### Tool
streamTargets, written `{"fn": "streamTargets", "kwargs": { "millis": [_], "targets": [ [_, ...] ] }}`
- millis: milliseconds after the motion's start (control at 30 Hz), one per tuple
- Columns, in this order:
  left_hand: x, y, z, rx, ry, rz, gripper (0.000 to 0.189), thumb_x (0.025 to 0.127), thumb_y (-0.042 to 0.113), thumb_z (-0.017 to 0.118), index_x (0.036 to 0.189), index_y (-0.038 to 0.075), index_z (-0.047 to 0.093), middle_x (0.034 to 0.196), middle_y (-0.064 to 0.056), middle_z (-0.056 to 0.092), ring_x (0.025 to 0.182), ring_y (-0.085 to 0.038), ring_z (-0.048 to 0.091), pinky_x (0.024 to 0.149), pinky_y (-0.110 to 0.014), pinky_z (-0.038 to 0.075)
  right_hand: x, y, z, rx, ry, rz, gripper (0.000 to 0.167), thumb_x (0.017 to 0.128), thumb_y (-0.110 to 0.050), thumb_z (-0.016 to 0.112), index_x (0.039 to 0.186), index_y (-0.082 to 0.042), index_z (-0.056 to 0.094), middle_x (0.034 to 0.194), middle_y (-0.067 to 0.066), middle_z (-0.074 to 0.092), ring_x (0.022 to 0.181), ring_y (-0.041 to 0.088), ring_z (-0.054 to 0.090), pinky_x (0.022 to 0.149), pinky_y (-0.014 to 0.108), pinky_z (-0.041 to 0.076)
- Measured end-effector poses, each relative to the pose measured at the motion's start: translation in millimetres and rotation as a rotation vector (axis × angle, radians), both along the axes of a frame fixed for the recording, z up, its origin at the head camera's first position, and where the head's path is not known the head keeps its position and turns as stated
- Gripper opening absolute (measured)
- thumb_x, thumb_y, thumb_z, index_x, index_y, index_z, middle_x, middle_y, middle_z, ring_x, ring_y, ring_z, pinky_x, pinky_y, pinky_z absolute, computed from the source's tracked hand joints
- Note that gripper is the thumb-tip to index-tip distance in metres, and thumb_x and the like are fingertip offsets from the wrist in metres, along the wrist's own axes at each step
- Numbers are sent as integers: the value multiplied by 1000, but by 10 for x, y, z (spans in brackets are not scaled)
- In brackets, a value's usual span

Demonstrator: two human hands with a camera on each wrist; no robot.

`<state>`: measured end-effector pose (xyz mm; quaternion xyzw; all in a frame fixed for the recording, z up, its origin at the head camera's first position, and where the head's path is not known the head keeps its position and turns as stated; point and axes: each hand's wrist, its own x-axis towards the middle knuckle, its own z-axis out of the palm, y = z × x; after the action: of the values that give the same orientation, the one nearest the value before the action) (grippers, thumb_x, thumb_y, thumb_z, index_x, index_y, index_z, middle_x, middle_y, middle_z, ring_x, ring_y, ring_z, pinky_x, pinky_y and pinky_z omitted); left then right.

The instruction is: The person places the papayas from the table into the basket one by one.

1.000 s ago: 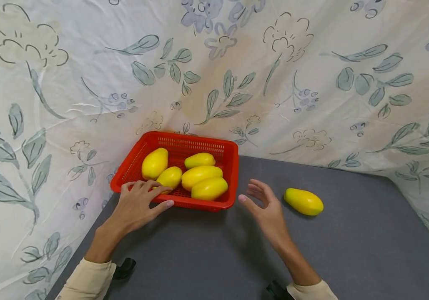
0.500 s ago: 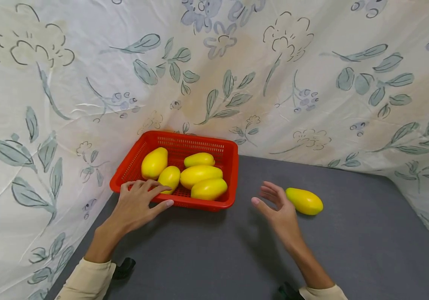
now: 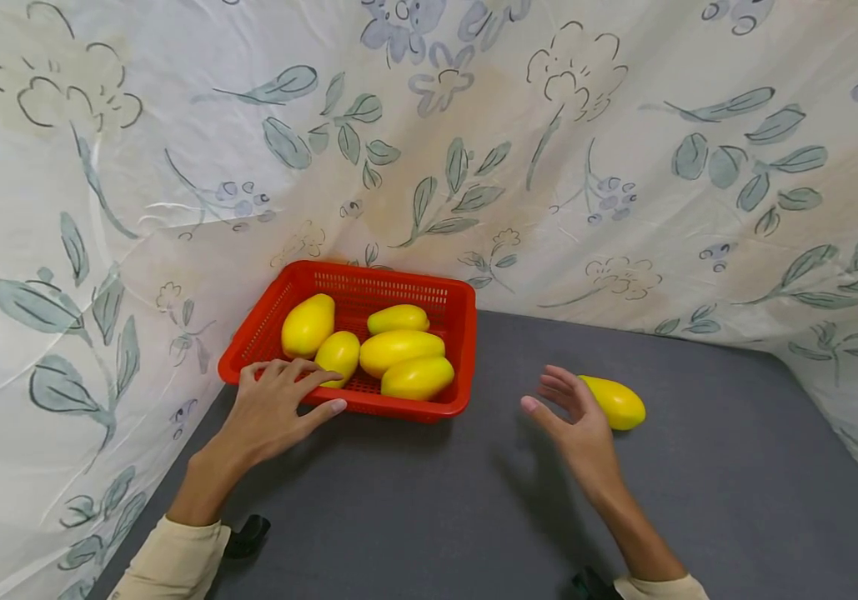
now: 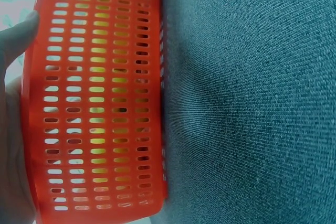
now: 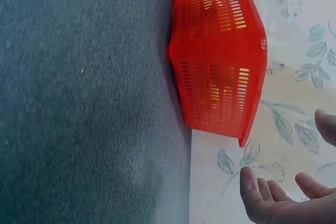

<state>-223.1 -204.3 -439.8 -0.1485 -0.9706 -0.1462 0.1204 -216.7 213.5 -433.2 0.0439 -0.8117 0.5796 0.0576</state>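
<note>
In the head view a red plastic basket (image 3: 461, 354) with slotted walls holds several oblong yellow fruits (image 3: 402, 354) that look like mangoes. My left hand (image 3: 273, 417) holds its near rim at the left corner, fingers over the rim and thumb along the outside. The left wrist view has this slotted wall (image 4: 97, 98) up close, with part of the hand at the rim. My right hand (image 3: 579, 429) is held above the table with fingers loosely bent and nothing in them. A single yellow fruit (image 3: 619, 406) lies just beyond it, its left end hidden behind the hand.
A dark grey cloth covers the table (image 3: 429, 500). Behind it and along the left hangs a pale floral curtain (image 3: 519, 150), close to the basket's back and left sides. Dark straps (image 3: 248, 537) show at both wrists.
My right hand has moved right, away from the basket, and now partly covers the single yellow fruit. The left hand stays at the rim, and the basket has hardly shifted.
</note>
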Motion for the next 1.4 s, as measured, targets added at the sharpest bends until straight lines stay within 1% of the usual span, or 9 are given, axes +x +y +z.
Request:
{"fn": "streamTargets", "kwargs": {
  "millis": [133, 200, 367, 567, 800, 967, 1333, 1367, 1400],
  "targets": [
    [-2, -7, -1, 3, -2, 0, 54, 97, 62, 62, 140, 30, 69, 142, -13, 62, 130, -43, 51, 109, -70, 25, -7, 48, 14, 14, -11, -12, 68, 101, -35, 75, 158, -16, 44, 153, 5, 53, 142, 22, 53, 102, 7, 42],
    [-1, -8, -1, 4, -2, 0, 54, 97, 62, 63, 140, 30, 70, 142, -13, 62, 130, -43, 51, 109, -70, 25, -10, 76, 18, 24, -10, -21, 68, 100, -35, 76, 158, -16, 44, 153, 5, 53, 142, 23, 53, 105, 10, 42],
    [4, -4, 0, 4, -1, 2, 54, 97, 62, 63, 139, 30, 70, 142, -13, 63, 130, -43, 52, 109, -70, 25, -21, 152, 9, 52, 12, -49, 68, 101, -34, 75, 157, -14, 45, 154, 9, 53, 143, 29, 52, 104, 10, 43],
    [14, -6, -6, 5, -1, 3, 54, 97, 62, 63, 139, 30, 70, 142, -13, 63, 130, -43, 51, 109, -71, 26, -49, 240, 0, 38, 38, -71, 68, 100, -31, 76, 157, -11, 45, 153, 14, 53, 142, 34, 53, 95, 5, 45],
    [19, -8, -7, 11, 13, -7, 52, 97, 61, 64, 138, 30, 71, 141, -12, 64, 129, -42, 52, 107, -70, 27, -105, 372, 25, 80, 79, -138, 69, 99, -29, 78, 158, -11, 46, 150, 11, 57, 139, 29, 55, 94, 3, 45],
    [18, -8, -5, 9, 11, -5, 53, 97, 62, 64, 138, 30, 71, 141, -12, 63, 129, -42, 52, 107, -69, 27, -152, 486, 59, 85, 83, -185, 71, 99, -29, 78, 159, -13, 45, 151, 11, 57, 139, 28, 54, 93, 3, 45],
    [13, 0, -3, 6, 7, 0, 54, 96, 62, 64, 139, 29, 70, 142, -13, 63, 130, -42, 52, 107, -69, 28, -221, 755, 117, 147, 82, -238, 74, 98, -35, 78, 161, -16, 43, 156, 14, 53, 141, 33, 53, 91, 3, 45],
    [11, 2, -1, 6, 7, -1, 54, 96, 62, 64, 139, 29, 70, 142, -13, 63, 129, -42, 52, 107, -69, 28, -224, 778, 121, 159, 78, -243, 75, 98, -36, 78, 161, -16, 42, 156, 15, 53, 141, 34, 53, 91, 3, 45],
    [10, 3, 1, 5, 9, -1, 54, 96, 62, 64, 139, 29, 70, 142, -13, 63, 129, -42, 52, 108, -69, 27, -229, 800, 123, 173, 74, -246, 76, 99, -37, 77, 162, -16, 42, 157, 16, 52, 141, 35, 52, 95, 7, 47]
  ]
}}
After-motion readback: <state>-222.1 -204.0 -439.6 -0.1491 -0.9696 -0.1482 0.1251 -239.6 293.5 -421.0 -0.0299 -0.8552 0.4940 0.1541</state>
